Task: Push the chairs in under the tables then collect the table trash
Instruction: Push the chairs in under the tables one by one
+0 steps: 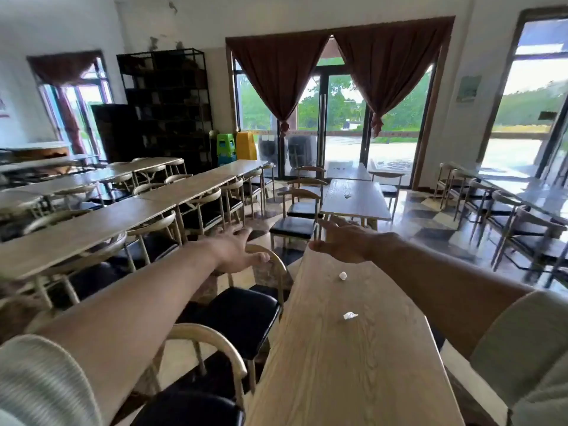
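Observation:
A long wooden table [353,364] runs away from me. Two crumpled white paper scraps lie on it, one [342,275] farther off and one [349,315] closer. On the table's left side stand two chairs with black seats and curved wooden backs: a near chair [212,339] and a farther chair [236,315]. My left hand [236,250] hovers open at the top of the farther chair's back, fingers spread. My right hand [341,241] is stretched out open over the table's far end, holding nothing.
Another table [353,198] with a small scrap on it stands ahead, with chairs [295,226] pulled out on its left. Rows of tables and chairs [138,210] fill the left side, and more chairs [522,229] line the right. Glass doors are ahead.

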A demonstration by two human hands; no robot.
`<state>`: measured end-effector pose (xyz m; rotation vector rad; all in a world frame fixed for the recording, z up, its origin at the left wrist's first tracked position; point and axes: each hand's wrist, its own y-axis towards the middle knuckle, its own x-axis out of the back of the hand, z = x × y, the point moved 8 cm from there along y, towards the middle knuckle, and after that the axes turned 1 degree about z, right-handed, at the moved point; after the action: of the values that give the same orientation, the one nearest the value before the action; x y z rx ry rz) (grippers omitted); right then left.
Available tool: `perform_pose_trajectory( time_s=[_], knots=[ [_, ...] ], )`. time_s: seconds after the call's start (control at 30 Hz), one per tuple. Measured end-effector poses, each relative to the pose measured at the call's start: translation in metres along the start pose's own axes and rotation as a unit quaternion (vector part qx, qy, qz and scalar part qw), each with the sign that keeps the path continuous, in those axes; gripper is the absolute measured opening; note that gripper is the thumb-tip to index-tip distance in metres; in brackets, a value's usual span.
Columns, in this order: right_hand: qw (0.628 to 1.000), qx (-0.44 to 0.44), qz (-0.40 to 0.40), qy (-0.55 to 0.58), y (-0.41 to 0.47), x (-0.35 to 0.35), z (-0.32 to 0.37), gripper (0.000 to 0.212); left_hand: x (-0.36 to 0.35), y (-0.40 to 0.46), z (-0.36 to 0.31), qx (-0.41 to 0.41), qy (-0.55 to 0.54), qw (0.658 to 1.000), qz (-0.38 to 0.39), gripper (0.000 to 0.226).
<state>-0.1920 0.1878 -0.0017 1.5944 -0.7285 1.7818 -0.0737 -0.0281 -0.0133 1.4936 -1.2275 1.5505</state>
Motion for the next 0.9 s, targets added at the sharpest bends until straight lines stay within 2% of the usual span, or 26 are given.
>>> perform_pose_trajectory(
  time_s=[0.07,0.23,0.4,0.53,0.73,0.9],
  knots=[
    [0.999,0.043,0.027,0.008,0.012,-0.022,0.035,0.081,-0.009,-0.002,0.038,0.025,0.006,1.0,0.005,0.103],
    [0.991,0.117,0.068,0.001,0.056,-0.098,0.157,0.07,-0.043,0.007,0.168,0.056,-0.031,0.998,0.005,0.103],
    [0.991,0.048,0.117,0.048,0.118,-0.183,0.281,0.082,-0.091,0.013,0.323,0.079,-0.053,0.995,0.027,0.106],
    [0.983,0.039,0.152,0.098,0.16,-0.253,0.382,0.076,-0.141,0.024,0.442,0.106,-0.059,0.989,0.089,0.105],
    [0.968,0.016,0.187,0.167,0.178,-0.338,0.426,0.055,-0.203,0.078,0.508,0.085,-0.064,0.975,0.195,0.097],
    [0.96,-0.053,0.198,0.192,0.225,-0.39,0.397,0.066,-0.237,0.147,0.508,0.045,-0.074,0.967,0.239,0.092]
  ],
)
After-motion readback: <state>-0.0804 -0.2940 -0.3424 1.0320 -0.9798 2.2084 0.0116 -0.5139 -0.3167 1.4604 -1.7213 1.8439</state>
